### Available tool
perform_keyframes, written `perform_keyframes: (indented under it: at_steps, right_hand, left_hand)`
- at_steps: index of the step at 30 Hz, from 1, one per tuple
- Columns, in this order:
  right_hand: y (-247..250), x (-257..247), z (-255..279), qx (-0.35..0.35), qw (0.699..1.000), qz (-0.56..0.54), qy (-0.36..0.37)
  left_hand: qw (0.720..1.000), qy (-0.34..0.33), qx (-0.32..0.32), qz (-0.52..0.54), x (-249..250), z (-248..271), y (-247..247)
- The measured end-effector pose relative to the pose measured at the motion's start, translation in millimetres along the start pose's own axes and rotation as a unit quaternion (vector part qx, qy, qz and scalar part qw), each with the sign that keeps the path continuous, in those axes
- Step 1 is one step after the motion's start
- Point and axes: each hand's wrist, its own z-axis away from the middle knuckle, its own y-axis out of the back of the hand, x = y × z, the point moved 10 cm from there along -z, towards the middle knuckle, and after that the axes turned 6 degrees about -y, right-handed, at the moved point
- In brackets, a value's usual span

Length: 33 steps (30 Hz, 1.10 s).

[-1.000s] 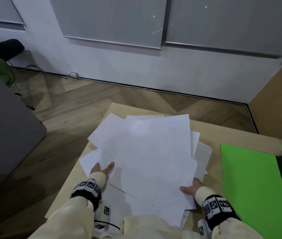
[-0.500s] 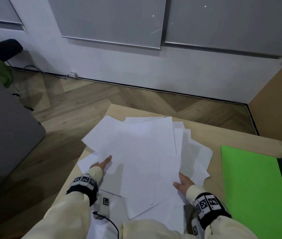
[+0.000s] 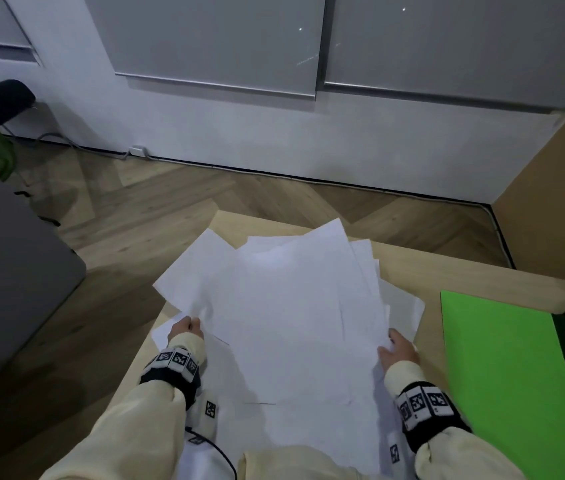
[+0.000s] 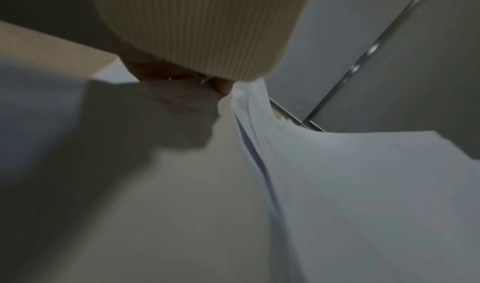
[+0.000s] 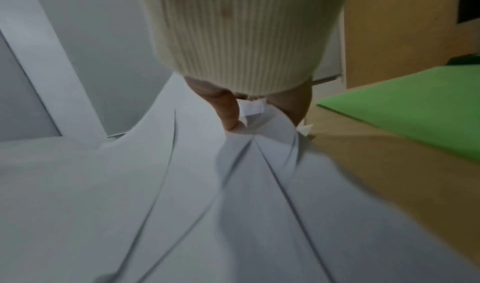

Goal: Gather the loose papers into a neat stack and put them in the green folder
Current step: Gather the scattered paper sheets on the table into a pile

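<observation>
Several loose white papers (image 3: 291, 323) lie fanned in a rough pile on the light wood table (image 3: 409, 268). My left hand (image 3: 189, 325) grips the pile's left edge with curled fingers; in the left wrist view the left hand (image 4: 223, 90) holds the sheets (image 4: 363, 184), which bend upward from it. My right hand (image 3: 392, 342) holds the pile's right edge. The right wrist view shows its thumb (image 5: 228, 111) on top of the papers (image 5: 182, 205) and its fingers underneath, creasing them. The green folder (image 3: 502, 375) lies open and flat to the right, also seen in the right wrist view (image 5: 415, 106).
One sheet (image 3: 161, 336) sticks out over the table's left edge under my left hand. A small white tagged device (image 3: 209, 408) with a black cable sits near my left wrist. A grey cabinet (image 3: 14, 271) stands left, a wooden panel (image 3: 558, 202) right.
Both hands went from lying flat on the sheets to gripping the pile's side edges. The spread sheets have been drawn together and turned into a narrower, more upright pile.
</observation>
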Motion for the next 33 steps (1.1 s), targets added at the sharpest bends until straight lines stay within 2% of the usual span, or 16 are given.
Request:
perform_keyframes:
  at_steps: [3, 5, 10, 15, 19, 28, 33]
  right_hand:
    - [21.7, 7.7, -12.8, 0.03, 0.999, 0.029, -0.03]
    - [23.9, 9.3, -16.2, 0.029, 0.998, 0.042, -0.027]
    - [24.9, 13.1, -25.9, 0.019, 0.999, 0.024, -0.034]
    - [10.4, 13.2, -19.0, -0.062, 0.995, 0.061, -0.057]
    - [-12.9, 15.2, -5.8, -0.126, 0.987, 0.078, -0.063]
    - [2.6, 25.2, 0.9, -0.108, 0.989, 0.011, -0.098]
    - [-16.3, 20.4, 11.0, -0.142, 0.986, 0.043, -0.071]
  left_hand:
    - [0.999, -0.016, -0.038, -0.027, -7.5, -5.0, -7.8]
    - [0.996, -0.025, -0.067, -0.058, -6.4, -4.3, -16.7]
    - [0.993, -0.013, -0.096, -0.074, 2.7, 7.9, -25.2]
    - [0.999, -0.006, -0.051, 0.001, 7.7, 16.8, -27.0]
    - [0.999, -0.024, -0.048, 0.006, 14.9, 21.6, -31.0]
    - [0.998, -0.067, 0.0, 0.002, 15.2, 7.2, -11.7]
    - [0.991, -0.059, -0.106, -0.047, 16.7, 18.0, -33.8]
